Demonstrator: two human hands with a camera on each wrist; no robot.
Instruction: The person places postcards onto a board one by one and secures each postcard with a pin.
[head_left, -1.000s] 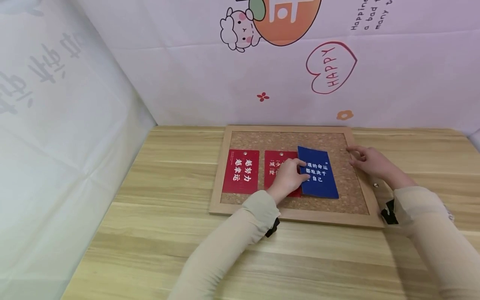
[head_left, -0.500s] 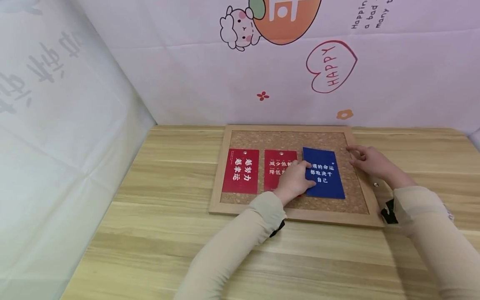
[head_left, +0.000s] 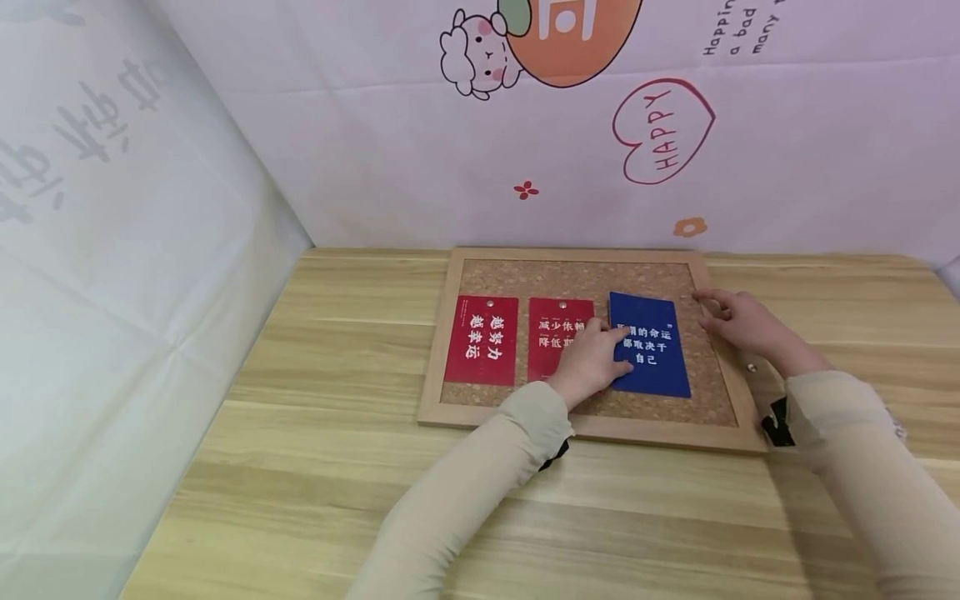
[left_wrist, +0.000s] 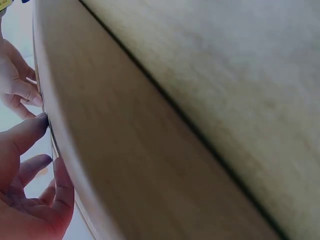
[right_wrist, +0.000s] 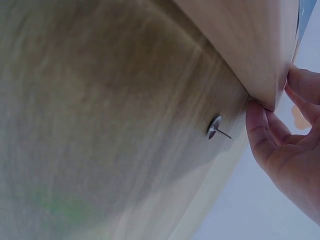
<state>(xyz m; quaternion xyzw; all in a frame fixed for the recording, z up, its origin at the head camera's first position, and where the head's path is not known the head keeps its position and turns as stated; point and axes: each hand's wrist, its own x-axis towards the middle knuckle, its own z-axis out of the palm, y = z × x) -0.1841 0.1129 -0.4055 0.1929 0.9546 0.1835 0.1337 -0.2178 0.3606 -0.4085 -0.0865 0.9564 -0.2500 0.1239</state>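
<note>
- pale wooden tabletop (head_left: pixel 315 467) with streaky grain, backed by a pinkish cartoon-print cloth (head_left: pixel 420 158); on it lies a wood-framed cork board (head_left: pixel 438 367), rectangular, its cork face grainy.
- since a second ago the blue card (head_left: pixel 651 367) has slid toward 3 o'clock, off the middle red card (head_left: pixel 553 333), and now lies nearly square at the board's centre-right.
- left hand (head_left: pixel 588 362) rests on the blue card's 9 o'clock edge, fingers loosely stretched, pressing it flat.
- right hand (head_left: pixel 738 323) sits at the frame's 3 o'clock side, fingers relaxed and slightly spread, touching the rim.
- another red card (head_left: pixel 483 340) lies at the board's 9 o'clock side.
- a metal thumbtack (right_wrist: pixel 216 128) lies on the table near the right hand.
</note>
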